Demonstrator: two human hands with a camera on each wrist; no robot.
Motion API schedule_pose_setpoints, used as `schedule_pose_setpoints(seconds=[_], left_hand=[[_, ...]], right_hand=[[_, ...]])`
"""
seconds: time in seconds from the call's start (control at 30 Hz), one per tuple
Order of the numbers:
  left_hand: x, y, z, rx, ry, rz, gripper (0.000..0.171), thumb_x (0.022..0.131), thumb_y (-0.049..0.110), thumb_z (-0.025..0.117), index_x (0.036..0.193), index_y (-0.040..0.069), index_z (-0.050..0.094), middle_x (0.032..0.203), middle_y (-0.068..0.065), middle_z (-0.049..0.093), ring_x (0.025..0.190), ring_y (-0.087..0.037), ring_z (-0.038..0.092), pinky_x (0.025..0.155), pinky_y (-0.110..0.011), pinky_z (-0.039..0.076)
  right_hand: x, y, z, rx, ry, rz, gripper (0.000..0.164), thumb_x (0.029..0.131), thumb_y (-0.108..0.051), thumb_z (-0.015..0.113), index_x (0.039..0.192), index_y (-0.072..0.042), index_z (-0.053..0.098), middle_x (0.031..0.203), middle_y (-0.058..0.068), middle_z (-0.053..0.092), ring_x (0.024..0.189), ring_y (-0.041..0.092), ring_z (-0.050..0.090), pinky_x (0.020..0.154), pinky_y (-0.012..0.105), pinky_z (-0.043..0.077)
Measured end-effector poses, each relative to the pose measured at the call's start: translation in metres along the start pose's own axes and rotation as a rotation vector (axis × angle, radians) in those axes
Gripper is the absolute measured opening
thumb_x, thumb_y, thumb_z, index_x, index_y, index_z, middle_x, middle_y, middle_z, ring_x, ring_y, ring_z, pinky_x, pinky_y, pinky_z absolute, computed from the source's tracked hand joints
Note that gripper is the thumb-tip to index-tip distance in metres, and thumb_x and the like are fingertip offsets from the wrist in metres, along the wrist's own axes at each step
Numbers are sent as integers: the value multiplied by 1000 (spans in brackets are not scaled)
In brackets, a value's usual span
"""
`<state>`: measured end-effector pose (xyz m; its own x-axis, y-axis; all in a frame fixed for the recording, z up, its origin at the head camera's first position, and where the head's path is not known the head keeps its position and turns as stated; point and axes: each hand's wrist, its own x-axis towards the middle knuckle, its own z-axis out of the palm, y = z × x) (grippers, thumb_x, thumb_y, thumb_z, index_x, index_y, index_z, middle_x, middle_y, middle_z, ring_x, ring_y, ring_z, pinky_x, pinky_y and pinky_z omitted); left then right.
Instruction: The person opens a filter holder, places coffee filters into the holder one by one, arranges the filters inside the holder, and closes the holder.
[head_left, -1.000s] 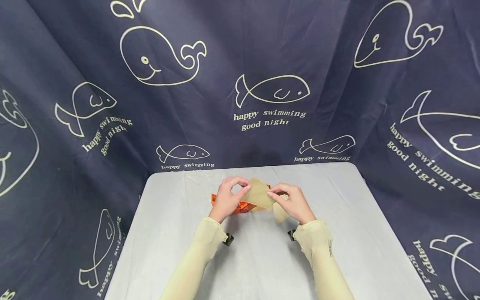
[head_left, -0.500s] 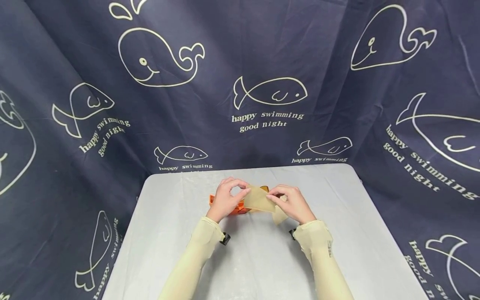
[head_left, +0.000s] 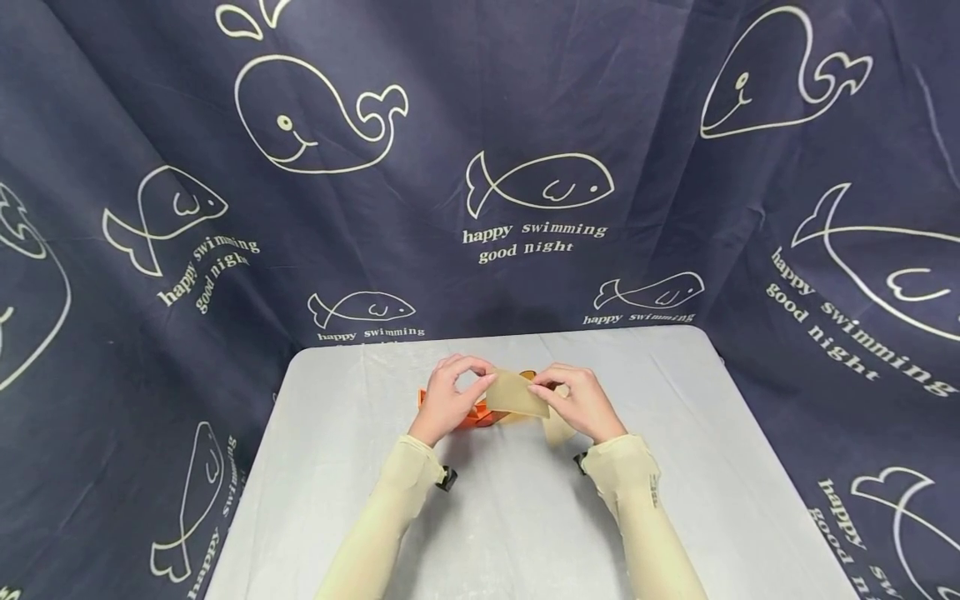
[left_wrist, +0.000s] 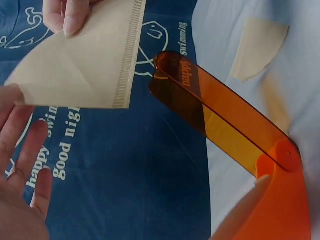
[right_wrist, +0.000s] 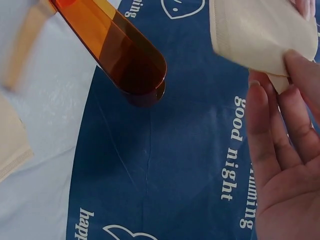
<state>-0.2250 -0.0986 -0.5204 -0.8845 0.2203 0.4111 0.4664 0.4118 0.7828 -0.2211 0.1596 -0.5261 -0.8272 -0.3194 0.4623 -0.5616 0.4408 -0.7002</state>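
Observation:
In the head view, a tan paper coffee filter [head_left: 517, 393] is held up between both hands. My left hand [head_left: 444, 406] pinches its left upper corner between thumb and forefinger. On the opposite side, my right hand [head_left: 585, 406] pinches the edge with thumb and fingers. The filter has a crimped seam [left_wrist: 131, 55], seen in the left wrist view. Beneath the hands lies an orange holder [head_left: 474, 415], partly hidden, with a see-through amber lid [left_wrist: 225, 112] swung out. Another coffee filter [left_wrist: 261, 49] lies on the table beside it.
The grey-white table [head_left: 517, 517] carries these things near its far edge. A dark blue curtain [head_left: 517, 292] with fish and whale drawings stands behind and along both sides. A blurred tan strip [left_wrist: 277, 102] shows near the holder; its kind cannot be told.
The held filter has dipped slightly from its position one second ago and tilted flatter. Both hands keep their pinch. The head view has shifted a little.

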Motion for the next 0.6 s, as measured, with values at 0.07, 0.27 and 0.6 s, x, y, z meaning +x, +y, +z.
schedule_pose_setpoints(seconds=[0.07, 0.27, 0.6], left_hand=[[-2, -3, -4, -28, 1, -7, 14, 98, 20, 72, 110, 23, 77, 101, 7, 73, 104, -14, 63, 102, -44, 43], [-4, -22, -26, -91, 129, -43, 46, 93, -10, 47, 125, 12, 71, 114, -4, 74, 113, -22, 63, 102, -43, 44], [-28, -79, -44, -59, 127, -207, 89, 61, -29, 42, 142, 8, 54, 133, -14, 62, 125, -31, 54, 111, -52, 38]], right_hand=[[1, 0, 1, 5, 2, -11, 7, 91, -15, 80, 94, -21, 80, 90, -8, 76, 76, 5, 66, 66, 27, 53], [7, 0, 5, 13, 30, -14, 8, 92, -15, 79, 97, -21, 81, 96, -5, 79, 80, 6, 69, 69, 29, 56], [16, -5, 18, 13, 53, -5, 8, 89, -10, 80, 95, -15, 81, 93, -2, 79, 79, 10, 71, 69, 36, 59]])
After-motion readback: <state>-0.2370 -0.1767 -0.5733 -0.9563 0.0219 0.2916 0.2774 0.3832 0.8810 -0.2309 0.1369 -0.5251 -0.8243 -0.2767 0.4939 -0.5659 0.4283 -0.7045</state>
